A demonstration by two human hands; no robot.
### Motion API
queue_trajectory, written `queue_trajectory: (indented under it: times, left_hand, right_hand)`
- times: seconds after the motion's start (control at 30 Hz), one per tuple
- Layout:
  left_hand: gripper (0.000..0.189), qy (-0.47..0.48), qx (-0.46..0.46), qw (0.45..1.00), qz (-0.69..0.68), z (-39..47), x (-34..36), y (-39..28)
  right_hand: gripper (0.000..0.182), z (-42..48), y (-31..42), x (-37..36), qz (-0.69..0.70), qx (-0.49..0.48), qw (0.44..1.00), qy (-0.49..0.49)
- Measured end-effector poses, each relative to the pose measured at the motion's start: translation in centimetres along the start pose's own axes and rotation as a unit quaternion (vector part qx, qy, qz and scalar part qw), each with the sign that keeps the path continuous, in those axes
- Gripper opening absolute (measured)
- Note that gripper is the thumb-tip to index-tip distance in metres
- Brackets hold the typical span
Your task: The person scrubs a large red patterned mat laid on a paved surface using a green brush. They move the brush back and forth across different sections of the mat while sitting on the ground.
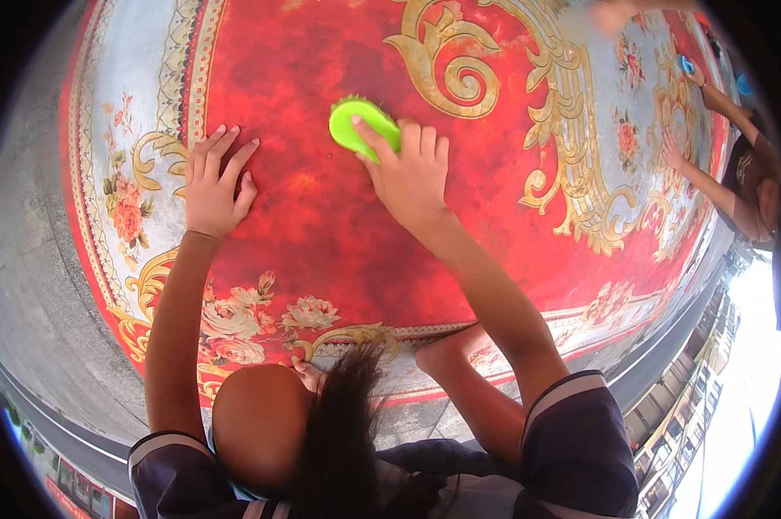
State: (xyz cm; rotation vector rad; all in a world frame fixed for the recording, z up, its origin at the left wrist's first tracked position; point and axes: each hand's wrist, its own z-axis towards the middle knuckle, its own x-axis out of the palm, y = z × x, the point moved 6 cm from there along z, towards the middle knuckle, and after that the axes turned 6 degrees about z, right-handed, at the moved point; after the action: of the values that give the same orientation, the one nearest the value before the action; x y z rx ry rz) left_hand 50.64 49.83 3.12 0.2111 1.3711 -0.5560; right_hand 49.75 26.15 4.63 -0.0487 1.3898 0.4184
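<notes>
A large red carpet (338, 259) with gold scrollwork and flower patterns spreads before me. My right hand (416, 168) grips a bright green scrubbing brush (351, 126) by its oval back, the forefinger stretched along the top. Short green bristles show at the brush's far edge, and it rests on the red field of the carpet. To the left, my left hand (216, 181) lies palm down on the carpet beside the patterned border. Its fingers are apart and it holds nothing.
My bent knee (260, 422) and bare foot (436, 357) are at the carpet's near edge. At the right, another person (747, 168) leans over the carpet with a blue object (686, 63) in one hand. A further blurred hand (611, 16) shows at top right. Grey paving (33, 259) borders the left side.
</notes>
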Motion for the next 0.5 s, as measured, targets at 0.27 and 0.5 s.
queue_trajectory:
  times: [0.27, 0.5]
  left_hand:
    - [0.042, -0.03, 0.003, 1.0, 0.003, 1.0, 1.2, -0.5]
    - [0.041, -0.04, 0.011, 0.999, 0.018, 0.7, 0.8, 0.3]
  right_hand:
    - [0.051, -24.0, 6.4, -0.4, 0.098, -0.068, 0.943, 0.312]
    - [0.052, -0.7, -8.6, -7.3, 0.093, 0.032, 0.995, -0.003]
